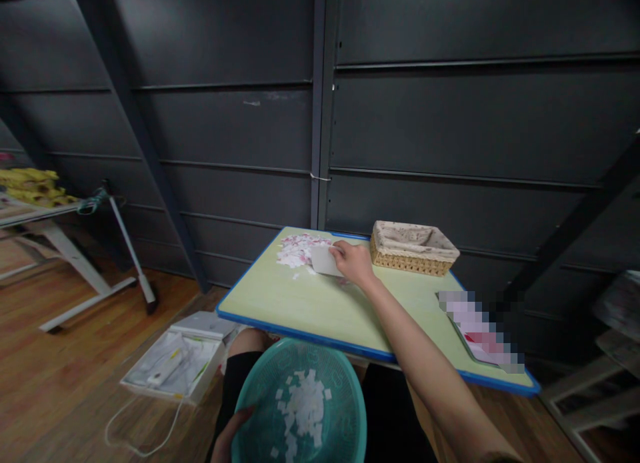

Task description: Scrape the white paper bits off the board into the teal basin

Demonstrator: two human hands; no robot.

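Observation:
My right hand [354,262] reaches across the pale green table [310,303] and holds a white card [324,259] upright on edge against a heap of small white and pink paper scraps [299,250] at the far left corner. My left hand [229,438] grips the rim of a teal plastic basin [345,410] below the table's near edge, over my lap. White paper scraps [303,410] lie in the basin's bottom.
A wicker basket with cloth lining [413,247] stands at the table's far right. A blurred flat item [479,331] lies near the right corner. An open white box with a cable [175,363] sits on the wooden floor at left. A dark wall is close behind.

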